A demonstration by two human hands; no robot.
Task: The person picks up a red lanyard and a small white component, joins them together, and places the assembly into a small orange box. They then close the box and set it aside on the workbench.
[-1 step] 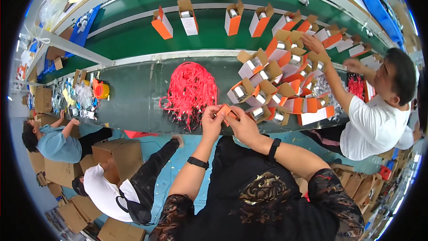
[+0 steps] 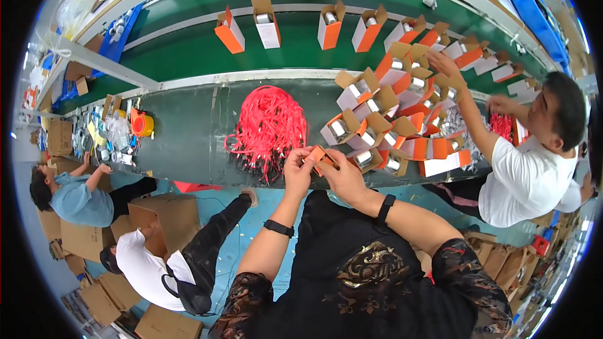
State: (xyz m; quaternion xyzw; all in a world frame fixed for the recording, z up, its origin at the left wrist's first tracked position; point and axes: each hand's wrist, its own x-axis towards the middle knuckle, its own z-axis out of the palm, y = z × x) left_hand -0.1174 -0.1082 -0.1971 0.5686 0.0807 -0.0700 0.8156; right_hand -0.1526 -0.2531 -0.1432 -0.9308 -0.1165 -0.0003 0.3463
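Note:
My left hand (image 2: 298, 169) and my right hand (image 2: 344, 179) meet over the bench's near edge, both closed on a small orange carton (image 2: 320, 154). The fingers cover much of it, and how far its end is folded I cannot make out. Just left of my left hand lies a heap of red lanyards (image 2: 270, 119) with dark ends. Close to my right hand stand several orange-and-white boxes (image 2: 338, 130), their brown flaps up and white-and-silver cylindrical items inside.
Behind the bench runs a green conveyor belt (image 2: 182, 50) carrying more open boxes (image 2: 266, 28). At the right, a co-worker's hand (image 2: 445, 64) reaches among the boxes. A yellow-and-orange tape roll (image 2: 142, 124) sits on the left part of the bench. Cardboard cartons (image 2: 166, 220) stand behind me.

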